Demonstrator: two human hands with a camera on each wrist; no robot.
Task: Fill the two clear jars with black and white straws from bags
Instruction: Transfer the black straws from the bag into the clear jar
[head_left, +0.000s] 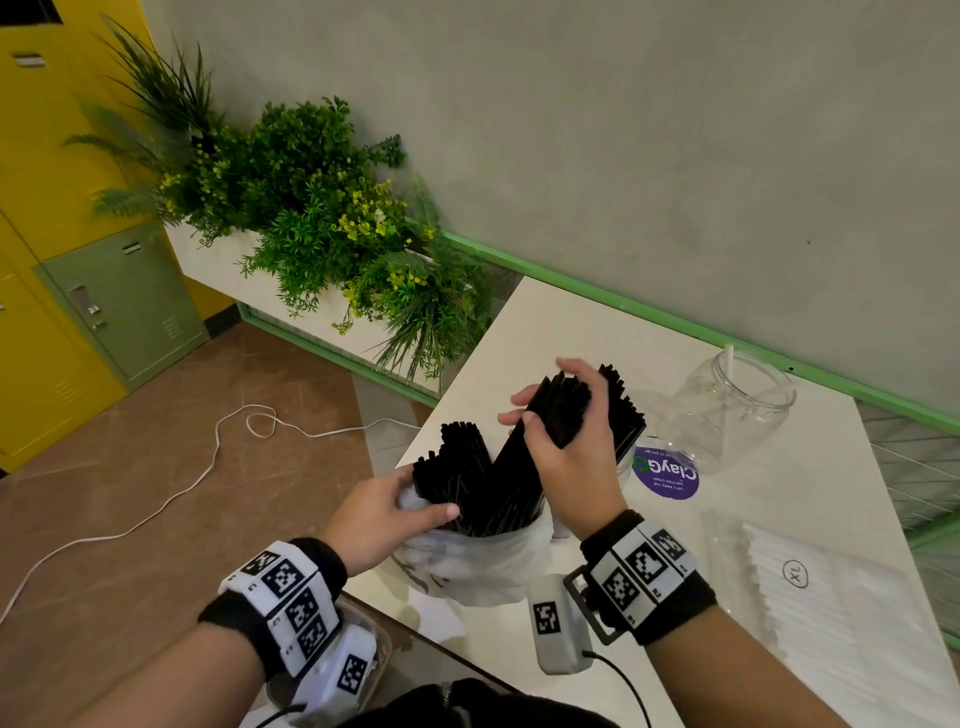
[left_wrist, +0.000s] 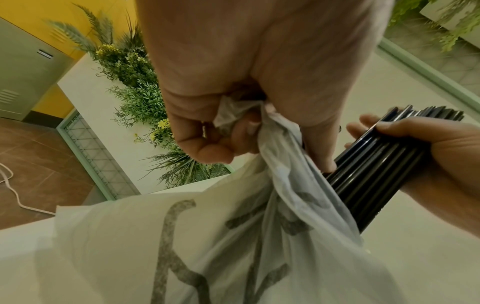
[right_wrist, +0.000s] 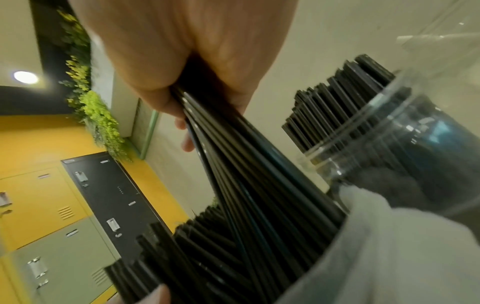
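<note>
Right hand is wrapped round a bundle of black straws, fingers curled over its upper part; the bundle slants up out of the bag. Left hand pinches the bag's bunched rim, thumb lying across the plastic.

Only the left wrist view shows the rim crumpled inside the left fingers and grey print on the bag's side. Only the right wrist view shows the near jar clearly: clear, packed with black straws, touching the bag. From the head view that jar is mostly hidden behind the right hand.

The far jar holds one white straw. A second bag of white straws lies at the right of the white table. A purple sticker is on the tabletop.

Room: grey wall, green trim, planter, yellow lockers, white cable on brown floor.
</note>
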